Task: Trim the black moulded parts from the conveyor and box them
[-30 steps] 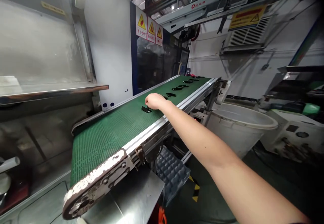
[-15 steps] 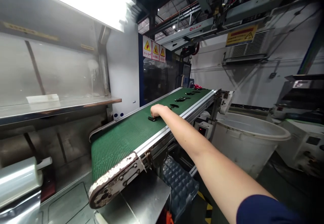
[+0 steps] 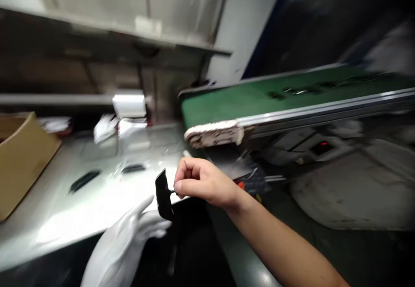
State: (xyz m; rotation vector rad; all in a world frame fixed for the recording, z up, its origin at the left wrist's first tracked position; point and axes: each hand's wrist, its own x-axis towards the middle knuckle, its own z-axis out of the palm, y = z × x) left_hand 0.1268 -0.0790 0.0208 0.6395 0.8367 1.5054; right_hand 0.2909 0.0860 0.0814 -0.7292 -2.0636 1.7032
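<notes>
Head view: a bare right hand (image 3: 202, 182) is pinching a small black plastic part (image 3: 163, 195) over a steel table's (image 3: 65, 209) edge.
Its fingertips are pressing together on the part's stem; at seven o'clock a white-gloved left hand (image 3: 136, 231), fingers loosely spread, is touching the part from below. At two o'clock a green conveyor belt (image 3: 246, 99) is carrying more dark parts.

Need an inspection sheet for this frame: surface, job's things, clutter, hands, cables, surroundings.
Surface: steel worktable, shiny and blurred by motion.
Job's things: black plastic part pinched in the right hand; two similar dark parts lie on the table.
Clutter: cardboard box at the left edge; white items at the back, too blurred to identify.
Hands: right hand bare, fingers closed on the part; left hand in a white glove, open, just below the part.
Cables: nothing seen.
Surroundings: green conveyor belt on the right carrying more dark parts; shelf above the table.
</notes>
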